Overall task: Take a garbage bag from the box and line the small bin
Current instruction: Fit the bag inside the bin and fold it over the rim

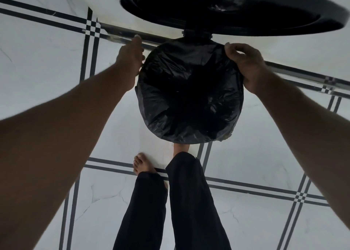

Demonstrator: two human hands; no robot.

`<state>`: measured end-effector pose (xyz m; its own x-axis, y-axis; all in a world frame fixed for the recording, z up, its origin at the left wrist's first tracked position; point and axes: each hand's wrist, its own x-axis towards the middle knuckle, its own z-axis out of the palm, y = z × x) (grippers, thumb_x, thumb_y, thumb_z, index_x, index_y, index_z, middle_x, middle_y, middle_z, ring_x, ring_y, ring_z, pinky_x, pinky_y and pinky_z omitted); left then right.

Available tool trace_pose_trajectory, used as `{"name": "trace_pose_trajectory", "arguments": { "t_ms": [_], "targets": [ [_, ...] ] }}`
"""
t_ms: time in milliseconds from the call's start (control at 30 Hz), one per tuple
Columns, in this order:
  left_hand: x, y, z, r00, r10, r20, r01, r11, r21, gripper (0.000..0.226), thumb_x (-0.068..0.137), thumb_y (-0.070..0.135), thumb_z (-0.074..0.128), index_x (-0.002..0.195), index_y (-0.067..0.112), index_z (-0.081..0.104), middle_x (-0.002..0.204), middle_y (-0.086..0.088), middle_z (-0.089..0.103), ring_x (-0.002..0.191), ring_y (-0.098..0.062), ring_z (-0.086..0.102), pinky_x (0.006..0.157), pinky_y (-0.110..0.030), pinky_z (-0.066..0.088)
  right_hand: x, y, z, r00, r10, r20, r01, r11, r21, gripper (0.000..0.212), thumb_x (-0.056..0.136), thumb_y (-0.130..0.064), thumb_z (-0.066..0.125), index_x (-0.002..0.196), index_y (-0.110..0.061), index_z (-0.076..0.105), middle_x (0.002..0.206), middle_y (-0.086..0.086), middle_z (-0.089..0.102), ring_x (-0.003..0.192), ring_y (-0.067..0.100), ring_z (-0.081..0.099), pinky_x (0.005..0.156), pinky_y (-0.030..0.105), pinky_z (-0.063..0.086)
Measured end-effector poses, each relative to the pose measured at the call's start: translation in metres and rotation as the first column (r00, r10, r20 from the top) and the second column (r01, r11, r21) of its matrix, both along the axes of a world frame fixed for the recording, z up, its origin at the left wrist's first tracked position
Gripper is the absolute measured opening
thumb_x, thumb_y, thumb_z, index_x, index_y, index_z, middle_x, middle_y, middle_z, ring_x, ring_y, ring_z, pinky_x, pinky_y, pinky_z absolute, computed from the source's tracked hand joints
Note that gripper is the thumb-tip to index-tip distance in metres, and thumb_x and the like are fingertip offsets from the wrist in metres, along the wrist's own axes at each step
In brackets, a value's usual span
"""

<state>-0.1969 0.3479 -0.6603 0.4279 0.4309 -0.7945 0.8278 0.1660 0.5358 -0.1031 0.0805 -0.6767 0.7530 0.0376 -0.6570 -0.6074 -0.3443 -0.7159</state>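
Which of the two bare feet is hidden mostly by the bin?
The right foot: only a small part shows under the bag-lined bin. The left foot stands clear, toes visible.
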Motion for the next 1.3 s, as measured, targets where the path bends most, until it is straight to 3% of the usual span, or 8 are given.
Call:
{"name": "trace_pose_trajectory", "arguments": {
  "t_ms": [167,300,400,500,800,967,1067,1300],
  "targets": [
    [-0.055,-0.018,0.008,0.985,0.134,0.105,-0.166,0.899,0.405,0.019,0.091,0.017,0.044,0.073,0.02,0.048,0.07,0.007,0.048,0.065,-0.008,0.041,0.062,-0.024,0.035,-0.045,-0.025,0.014,0.896,-0.407,0.175,0.435,0.883,-0.174,0.016,0.089,-0.034,0.062,0.086,-0.021,0.054,0.086,-0.002,0.056,0.077,0.014,0.051,0.072,0.03,0.045],
    [-0.107,-0.045,0.01,0.873,0.481,-0.08,-0.482,0.876,0.012,0.017,0.098,0.016,0.042,0.09,0.012,0.056,0.08,0.0,0.053,0.068,-0.014,0.047,0.063,-0.024,0.041,-0.118,-0.034,0.02,0.864,-0.494,-0.093,0.461,0.853,-0.245,0.013,0.09,-0.029,0.053,0.084,-0.019,0.058,0.083,0.0,0.06,0.075,0.016,0.055,0.068,0.032,0.046],
    [-0.133,-0.067,0.015,0.825,0.513,-0.238,-0.563,0.786,-0.258,0.032,0.105,0.034,0.039,0.108,0.012,0.062,0.101,-0.003,0.067,0.091,-0.017,0.064,0.082,-0.029,0.052,-0.168,-0.033,0.023,0.789,-0.473,-0.393,0.476,0.874,-0.096,0.036,0.093,-0.049,0.054,0.113,-0.022,0.066,0.107,-0.001,0.071,0.098,0.016,0.069,0.08,0.037,0.058],
    [-0.145,-0.075,0.013,0.796,0.538,-0.279,-0.604,0.738,-0.302,0.043,0.104,0.044,0.038,0.12,0.011,0.061,0.111,-0.006,0.07,0.102,-0.02,0.067,0.09,-0.034,0.052,-0.189,-0.031,0.021,0.67,-0.539,-0.511,0.661,0.747,0.078,0.051,0.089,-0.056,0.058,0.125,-0.021,0.064,0.117,0.007,0.071,0.106,0.025,0.072,0.087,0.047,0.059],
    [-0.137,-0.069,0.012,0.787,0.554,-0.271,-0.617,0.692,-0.375,0.047,0.103,0.05,0.032,0.102,0.013,0.061,0.112,-0.008,0.067,0.106,-0.024,0.066,0.098,-0.042,0.052,-0.179,-0.035,0.013,0.461,-0.678,-0.572,0.869,0.475,0.137,0.056,0.093,-0.052,0.053,0.122,-0.005,0.062,0.122,0.014,0.071,0.114,0.031,0.068,0.103,0.046,0.05],
    [-0.139,-0.07,0.011,0.775,0.58,-0.25,-0.629,0.676,-0.384,0.048,0.104,0.05,0.032,0.11,0.011,0.059,0.112,-0.007,0.067,0.104,-0.024,0.065,0.082,-0.038,0.052,-0.182,-0.035,0.01,0.538,-0.735,-0.412,0.744,0.644,-0.176,0.031,0.095,-0.039,0.054,0.109,-0.013,0.062,0.107,0.004,0.069,0.097,0.018,0.067,0.085,0.031,0.054],
    [-0.143,-0.072,0.01,0.764,0.592,-0.255,-0.641,0.658,-0.395,0.046,0.103,0.05,0.033,0.104,0.013,0.06,0.111,-0.009,0.068,0.103,-0.024,0.066,0.078,-0.037,0.053,-0.185,-0.032,0.014,0.57,-0.703,-0.425,0.734,0.668,-0.122,0.019,0.092,-0.035,0.057,0.094,-0.016,0.064,0.092,0.0,0.069,0.08,0.015,0.063,0.071,0.026,0.053],
    [-0.147,-0.073,0.005,0.762,0.598,-0.247,-0.644,0.663,-0.381,0.046,0.104,0.049,0.032,0.105,0.013,0.06,0.11,-0.008,0.068,0.103,-0.024,0.066,0.079,-0.037,0.054,-0.183,-0.034,0.011,0.626,-0.62,-0.473,0.723,0.688,0.054,0.023,0.099,-0.031,0.057,0.109,-0.016,0.071,0.114,0.004,0.071,0.108,0.02,0.065,0.103,0.038,0.051]
  ]
}}
